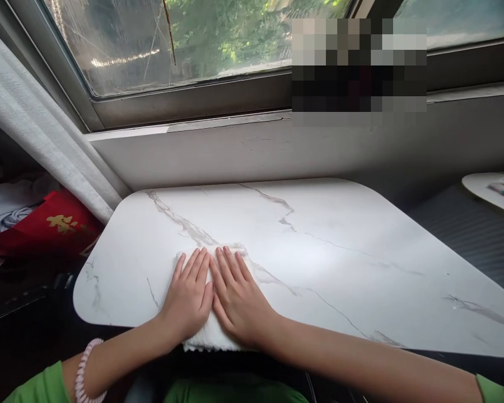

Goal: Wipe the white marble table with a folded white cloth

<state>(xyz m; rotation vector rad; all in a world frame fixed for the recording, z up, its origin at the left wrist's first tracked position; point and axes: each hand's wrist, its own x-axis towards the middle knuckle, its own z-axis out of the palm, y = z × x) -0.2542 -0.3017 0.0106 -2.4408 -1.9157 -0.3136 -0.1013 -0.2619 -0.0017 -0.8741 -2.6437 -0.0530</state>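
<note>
A white fluffy cloth [212, 336] lies flat on the white marble-patterned table [327, 240], its lower edge reaching the table's front edge. My left hand [189, 296] presses flat on the left half of the cloth, fingers stretched forward. Beside it, my right hand [237, 302] rests flat on the right half, fingers also straight. The two hands touch or nearly touch at the thumbs. Much of the cloth is hidden beneath them. Neither hand is wrapped round anything.
Behind the table runs a wall [235, 157] under a window [218, 45]. At left hang a pale curtain [46, 112] and a red bag [63, 224] with gold print. On the right, another white tabletop [479, 187] carries coloured items. A pixelated patch covers part of the window.
</note>
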